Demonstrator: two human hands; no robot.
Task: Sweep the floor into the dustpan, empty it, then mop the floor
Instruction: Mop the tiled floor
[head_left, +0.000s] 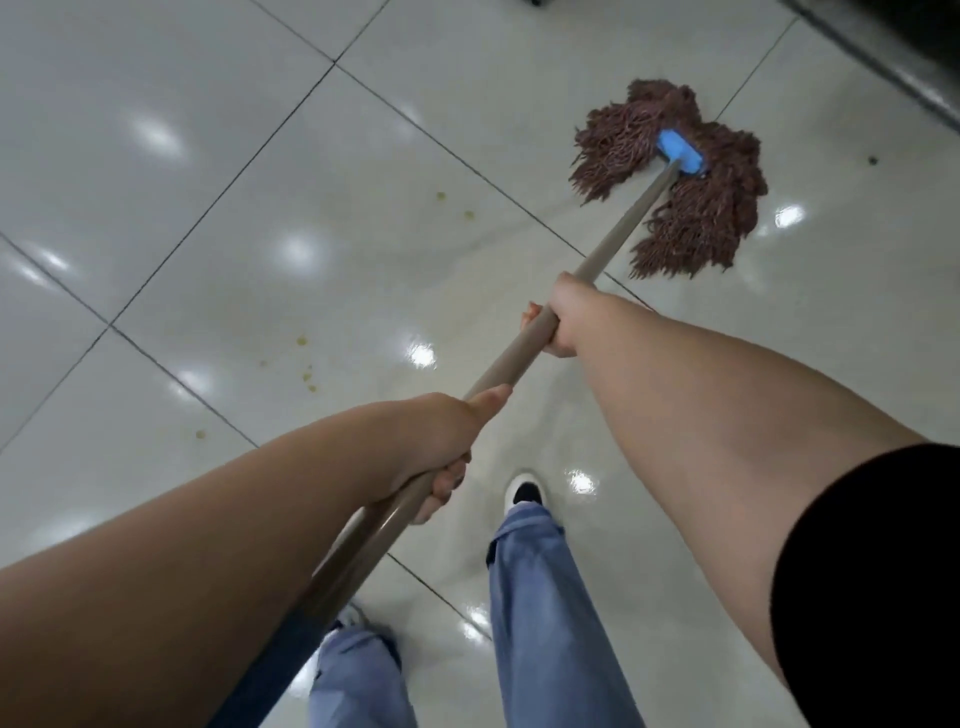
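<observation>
A brown string mop head with a blue clamp lies spread on the glossy white tiled floor at the upper right. Its long beige handle runs diagonally down toward me. My right hand grips the handle midway, fingers wrapped around it. Lower on the same handle, my left hand grips it too. A wet sheen shows on the tiles near the mop. No dustpan or broom is in view.
Several small yellowish stains dot the tiles left of the handle, with two more farther up. A dark metal base runs along the top right. My legs in blue jeans and white shoes stand below.
</observation>
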